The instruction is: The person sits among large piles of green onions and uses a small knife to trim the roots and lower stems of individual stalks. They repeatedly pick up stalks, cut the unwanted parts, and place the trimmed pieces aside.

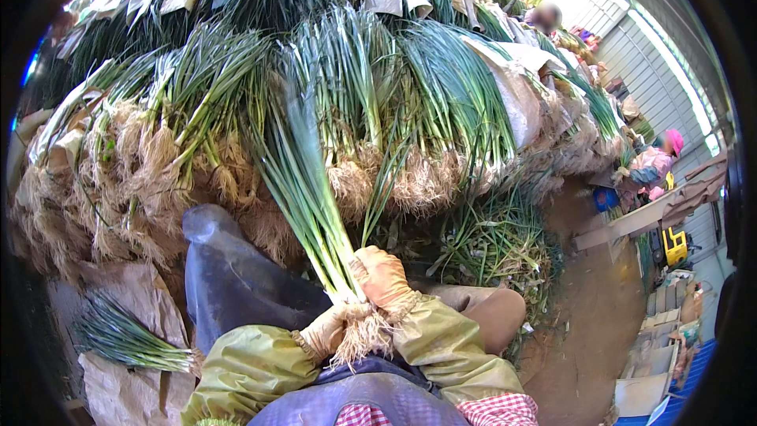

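A bunch of green onions (322,231), with white stems and hairy roots, stands between my two gloved hands, its leaves pointing away from me. My left hand (324,330) is closed round the root end from the left, partly hidden by the roots and sleeve. My right hand (383,281), in an orange-tan glove, grips the pale stems from the right, just above the roots. Beyond them rises a big pile of green onions (349,83), roots towards me. On brown sheeting (127,387) at the lower left lies a smaller, neater bunch (139,337).
My bent knees are on both sides of the hands. Loose leaf trimmings (497,254) lie right of centre, beside the brown floor (579,331). A person in a pink hat (673,142) is at the far right, near a wooden beam (627,222). Flattened cardboard (644,367) lies lower right.
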Demonstrator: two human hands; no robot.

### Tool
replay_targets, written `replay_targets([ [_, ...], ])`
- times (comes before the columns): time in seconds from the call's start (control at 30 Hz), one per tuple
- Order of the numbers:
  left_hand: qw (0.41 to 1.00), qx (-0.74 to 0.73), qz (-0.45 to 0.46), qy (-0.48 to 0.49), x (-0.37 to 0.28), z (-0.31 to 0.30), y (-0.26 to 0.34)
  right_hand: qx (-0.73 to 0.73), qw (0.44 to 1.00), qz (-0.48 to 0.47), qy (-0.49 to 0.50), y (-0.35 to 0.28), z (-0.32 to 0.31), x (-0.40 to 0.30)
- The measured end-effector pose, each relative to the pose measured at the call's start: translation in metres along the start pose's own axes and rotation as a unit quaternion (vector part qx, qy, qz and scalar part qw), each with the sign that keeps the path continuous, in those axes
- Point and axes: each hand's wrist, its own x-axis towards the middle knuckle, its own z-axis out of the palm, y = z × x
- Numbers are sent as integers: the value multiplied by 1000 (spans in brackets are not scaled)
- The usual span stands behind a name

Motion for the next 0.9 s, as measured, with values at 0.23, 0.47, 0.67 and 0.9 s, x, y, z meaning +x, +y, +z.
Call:
replay_targets([
  [0.23,964,-91,102,-227,-33,62,24,409,906,102,27,71,-64,64],
  [0.47,959,-137,191,-156,-27,56,60,325,925,190,54,117,-71,157],
  [0.67,985,-96,128,-62,-24,40,49,193,952,234,41,147,-13,262],
  [0.9,987,-97,108,-68,-24,36,55,108,947,293,-72,93,-35,258],
])
